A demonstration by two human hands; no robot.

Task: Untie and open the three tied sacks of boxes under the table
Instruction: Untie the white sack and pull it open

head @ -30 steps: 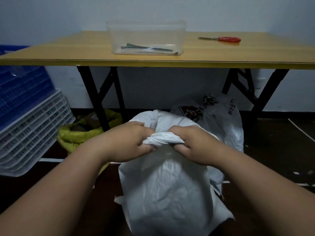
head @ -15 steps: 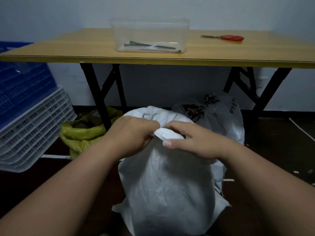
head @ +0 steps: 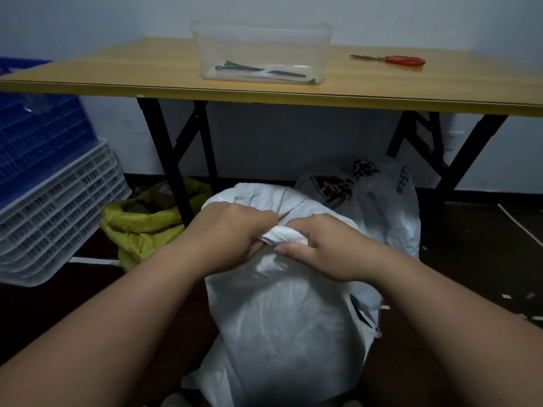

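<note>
Left hand [head: 232, 230] and right hand [head: 317, 248] both curled tight on twisted knot [head: 280, 237] between them, atop white sack [head: 282, 318] directly below hands. Step in hand, by my read: loosening first knot — next move calls for prying a loop free, pulling apart. Printed sack [head: 379, 201] just beyond right hand, yellow-green sack [head: 141, 227] beyond left — both under desk [head: 367, 95].

I see a plain pale wall [head: 264, 16] across the top of the frame, dimly lit. In front of it stands a yellow wood-topped folding counter [head: 147, 74] on black crossed metal legs [head: 173, 160]. The dark floor [head: 470, 274] fills the lower right. At the left edge, stacked blue and white slatted plastic crates [head: 50, 195] lean.
</note>
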